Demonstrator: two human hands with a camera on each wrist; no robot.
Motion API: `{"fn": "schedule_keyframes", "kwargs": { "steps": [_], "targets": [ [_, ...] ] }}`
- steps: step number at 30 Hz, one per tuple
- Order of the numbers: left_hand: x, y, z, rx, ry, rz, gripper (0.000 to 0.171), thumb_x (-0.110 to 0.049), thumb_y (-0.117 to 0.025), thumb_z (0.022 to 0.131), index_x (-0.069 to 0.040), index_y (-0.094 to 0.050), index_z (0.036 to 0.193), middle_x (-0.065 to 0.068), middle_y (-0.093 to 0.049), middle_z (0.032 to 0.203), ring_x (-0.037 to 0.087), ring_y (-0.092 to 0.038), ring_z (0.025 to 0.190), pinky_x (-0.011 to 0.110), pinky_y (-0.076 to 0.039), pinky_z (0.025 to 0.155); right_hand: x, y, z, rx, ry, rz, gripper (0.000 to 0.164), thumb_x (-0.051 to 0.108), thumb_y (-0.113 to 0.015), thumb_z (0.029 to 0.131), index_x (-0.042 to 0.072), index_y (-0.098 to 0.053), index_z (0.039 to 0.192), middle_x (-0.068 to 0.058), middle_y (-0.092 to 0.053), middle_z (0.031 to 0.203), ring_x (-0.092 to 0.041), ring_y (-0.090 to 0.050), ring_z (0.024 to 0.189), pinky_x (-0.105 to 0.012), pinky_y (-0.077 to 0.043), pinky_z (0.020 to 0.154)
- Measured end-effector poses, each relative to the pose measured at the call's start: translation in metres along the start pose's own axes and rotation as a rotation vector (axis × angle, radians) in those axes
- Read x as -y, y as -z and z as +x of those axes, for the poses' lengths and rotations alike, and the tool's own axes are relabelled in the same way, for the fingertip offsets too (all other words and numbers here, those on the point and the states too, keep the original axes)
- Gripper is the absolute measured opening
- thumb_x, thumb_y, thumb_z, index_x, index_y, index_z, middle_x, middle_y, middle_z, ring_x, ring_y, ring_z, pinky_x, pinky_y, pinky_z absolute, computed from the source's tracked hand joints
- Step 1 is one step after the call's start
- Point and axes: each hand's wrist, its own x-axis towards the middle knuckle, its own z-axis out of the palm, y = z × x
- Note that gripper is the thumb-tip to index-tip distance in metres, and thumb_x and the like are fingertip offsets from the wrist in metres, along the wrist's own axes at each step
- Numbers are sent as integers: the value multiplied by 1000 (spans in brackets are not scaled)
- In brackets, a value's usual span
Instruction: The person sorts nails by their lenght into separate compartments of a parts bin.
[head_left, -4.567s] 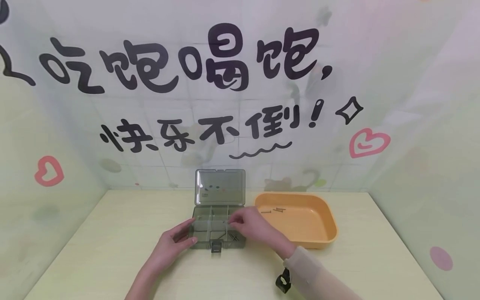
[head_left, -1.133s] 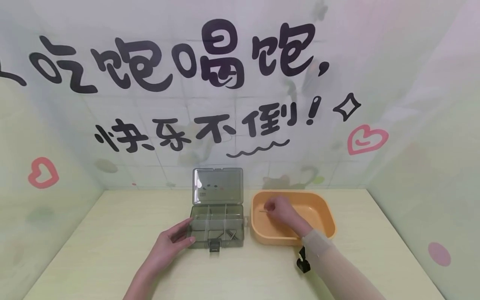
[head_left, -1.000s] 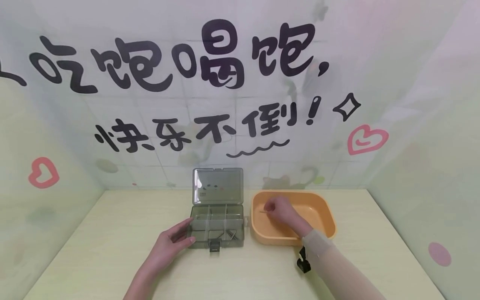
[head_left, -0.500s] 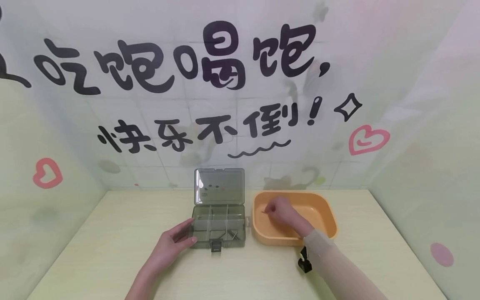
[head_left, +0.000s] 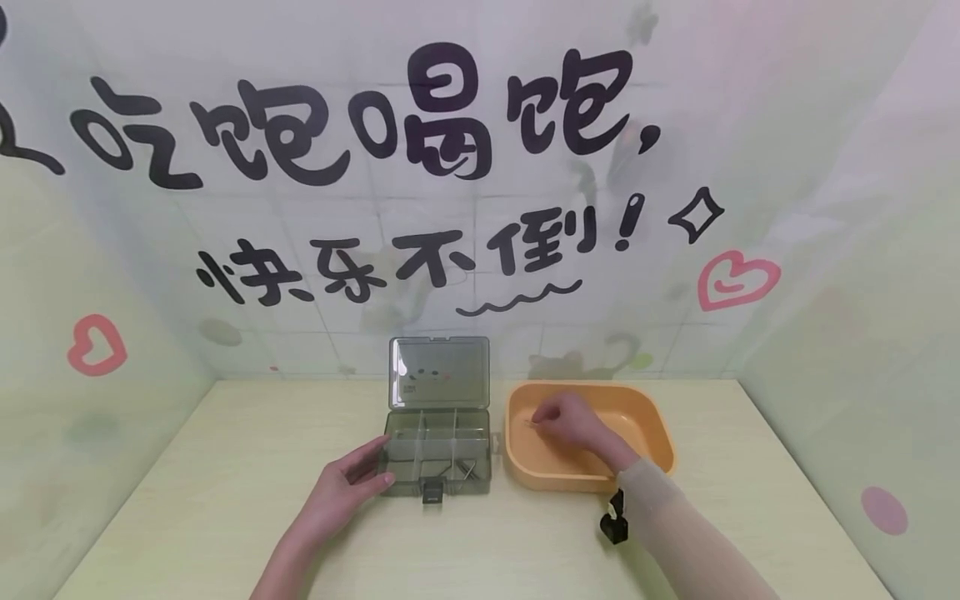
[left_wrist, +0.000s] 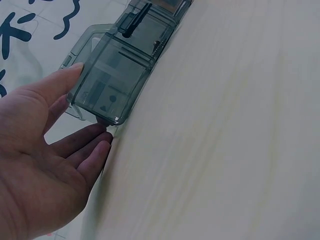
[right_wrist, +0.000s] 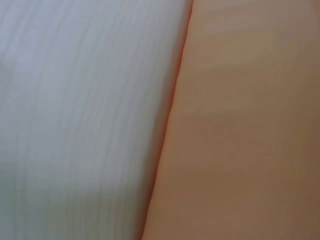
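Note:
A grey see-through compartment box (head_left: 401, 472) stands on the table with its lid (head_left: 439, 373) up. My left hand (head_left: 341, 492) rests against its left end, fingers loosely extended; in the left wrist view the thumb touches the box (left_wrist: 107, 75). Several thin metal screws (head_left: 467, 469) lie in the front right compartment, and another thin piece lies in the front middle one. Over the orange tray (head_left: 600, 479), my right hand (head_left: 573, 421) has its fingertips together at a thin screw (head_left: 529, 422). The hand hides part of the tray floor. My right hand is outside the right wrist view.
A light wood table (head_left: 450, 550) lies under everything, with a lettered wall sheet (head_left: 480, 250) behind it and sheets at both sides. The box's front latch (head_left: 432, 492) hangs down. A black device (head_left: 615, 518) is strapped under my right wrist.
Since the oldest frame my right hand has gone from the box to the tray. In the last second it shifts slightly right, fingertips at the screw. My left hand stays at the box.

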Motion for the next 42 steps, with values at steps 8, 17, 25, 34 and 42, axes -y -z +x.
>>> {"fn": "schedule_keyframes", "kwargs": {
  "steps": [8, 17, 25, 34, 42],
  "targets": [
    [1, -1, 1, 4, 4, 2, 67, -18, -78, 92, -6, -49, 151, 27, -42, 155, 43, -44, 140, 39, -43, 113, 0, 6, -6, -6, 13, 12, 10, -2, -71, 88, 0, -79, 95, -6, -76, 92, -15, -64, 84, -34, -60, 79],
    [2, -1, -1, 1, -1, 2, 68, -17, -78, 91, -6, -49, 151, 27, -42, 154, 43, -43, 141, 40, -42, 113, 23, 8, -12, -12, 57, 17, 12, -1, -72, 90, 1, -78, 101, -6, -76, 97, -17, -68, 88, -34, -61, 80],
    [4, -1, 1, 2, -5, -1, 67, -16, -78, 92, -6, -49, 151, 26, -42, 155, 43, -43, 141, 39, -42, 114, 51, 9, -16, -29, 163, 13, 11, 2, -74, 90, 5, -79, 99, -3, -76, 94, -16, -69, 87, -32, -61, 80],
    [4, 0, 2, -1, -9, 3, 67, -17, -78, 92, -7, -49, 151, 27, -42, 154, 42, -44, 141, 39, -42, 114, 73, 4, -13, -23, 213, 12, 10, 2, -74, 89, 4, -79, 98, -2, -76, 94, -14, -69, 85, -29, -61, 80],
    [0, 1, -1, 9, -24, -5, 67, -17, -77, 93, -3, -47, 151, 28, -41, 155, 44, -42, 141, 39, -41, 114, 91, -13, -13, 33, 213, 69, 13, -2, -71, 92, -2, -78, 103, -7, -77, 95, -14, -70, 83, -24, -61, 75]
  ]
}}
